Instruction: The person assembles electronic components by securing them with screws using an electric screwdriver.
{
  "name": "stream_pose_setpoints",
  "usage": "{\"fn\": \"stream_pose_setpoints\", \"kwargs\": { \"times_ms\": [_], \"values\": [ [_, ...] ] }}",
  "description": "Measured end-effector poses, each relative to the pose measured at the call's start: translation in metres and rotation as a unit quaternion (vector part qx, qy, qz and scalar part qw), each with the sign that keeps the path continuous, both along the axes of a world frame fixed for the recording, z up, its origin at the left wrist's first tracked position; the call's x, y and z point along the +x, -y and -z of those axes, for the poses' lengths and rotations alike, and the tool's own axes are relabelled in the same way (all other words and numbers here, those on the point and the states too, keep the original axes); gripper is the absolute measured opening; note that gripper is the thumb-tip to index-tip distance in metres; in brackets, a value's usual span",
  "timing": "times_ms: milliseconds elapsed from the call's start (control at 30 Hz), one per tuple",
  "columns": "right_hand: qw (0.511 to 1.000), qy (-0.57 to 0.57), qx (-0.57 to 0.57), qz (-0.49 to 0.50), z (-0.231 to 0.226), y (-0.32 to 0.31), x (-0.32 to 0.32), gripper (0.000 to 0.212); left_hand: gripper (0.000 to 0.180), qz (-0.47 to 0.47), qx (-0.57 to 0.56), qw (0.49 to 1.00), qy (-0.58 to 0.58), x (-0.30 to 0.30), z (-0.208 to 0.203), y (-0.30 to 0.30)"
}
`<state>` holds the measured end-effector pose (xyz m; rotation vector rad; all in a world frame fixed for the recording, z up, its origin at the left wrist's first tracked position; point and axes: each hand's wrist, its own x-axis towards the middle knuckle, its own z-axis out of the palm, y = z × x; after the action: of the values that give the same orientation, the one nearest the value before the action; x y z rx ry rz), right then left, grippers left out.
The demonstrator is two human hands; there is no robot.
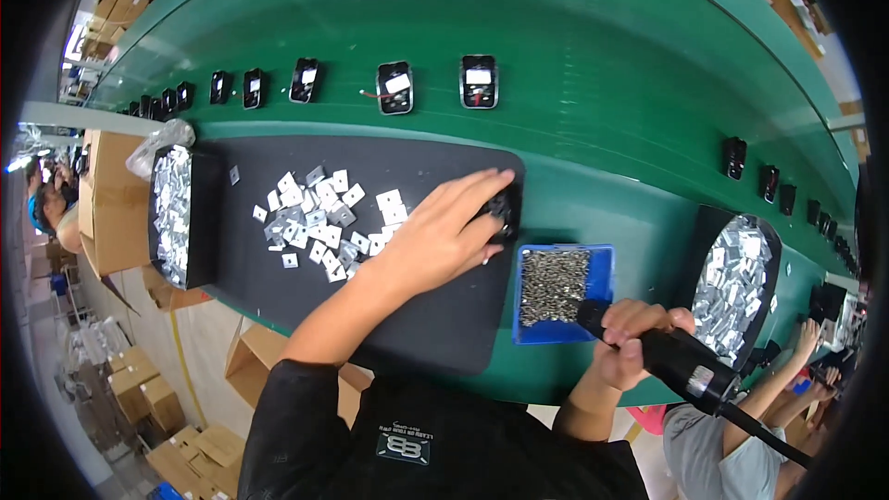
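Note:
My left hand [449, 233] is curled over a black plastic housing [505, 208] at the right edge of the black mat, its fingers wrapped round it. Much of that housing is hidden under the fingers. In my right hand [637, 338] is a black corded electric screwdriver [690, 366]. Its tip end points left, over the right side of a blue tray [600, 280]. Small metal screws [554, 285] fill most of this tray. Left of my left hand, many square metal plates with a hole [319, 213] lie loose on the black mat [417, 338].
Black bins of metal plates stand at left [173, 208] and right [738, 273]. Along the green bench [602, 111] behind the mat sits a row of black housings [479, 81]. Cardboard boxes [116, 199] stand at left; another person's arm [782, 375] shows at right.

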<state>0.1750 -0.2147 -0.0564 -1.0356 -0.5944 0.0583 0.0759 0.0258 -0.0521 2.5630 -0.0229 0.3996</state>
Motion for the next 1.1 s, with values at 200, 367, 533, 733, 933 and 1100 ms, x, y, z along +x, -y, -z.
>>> {"fn": "stream_pose_setpoints", "kwargs": {
  "times_ms": [200,367,533,733,933,1100],
  "values": [
    [0.999,-0.035,0.012,-0.017,0.005,0.001,-0.001,0.055,0.042,-0.047,0.021,0.995,-0.087,-0.046,-0.01,0.0],
    [1.0,-0.011,0.011,-0.021,0.004,0.005,-0.001,0.057,0.047,-0.098,-0.023,0.994,-0.034,-0.063,-0.018,-0.026],
    [0.998,0.008,0.062,-0.021,0.002,0.012,0.005,0.056,0.03,-0.269,0.039,0.957,-0.104,-0.076,-0.007,-0.05],
    [0.997,0.016,0.046,-0.058,0.002,0.012,0.005,0.056,0.021,-0.289,0.008,0.942,-0.169,-0.067,-0.008,-0.046],
    [0.998,-0.006,0.055,-0.019,0.003,0.01,0.003,0.057,0.016,-0.242,0.081,0.965,-0.061,-0.074,0.005,-0.036],
    [0.998,-0.005,0.054,-0.029,0.003,0.01,0.005,0.057,0.015,-0.222,0.052,0.972,-0.064,-0.078,-0.002,-0.025]
  ]
}}
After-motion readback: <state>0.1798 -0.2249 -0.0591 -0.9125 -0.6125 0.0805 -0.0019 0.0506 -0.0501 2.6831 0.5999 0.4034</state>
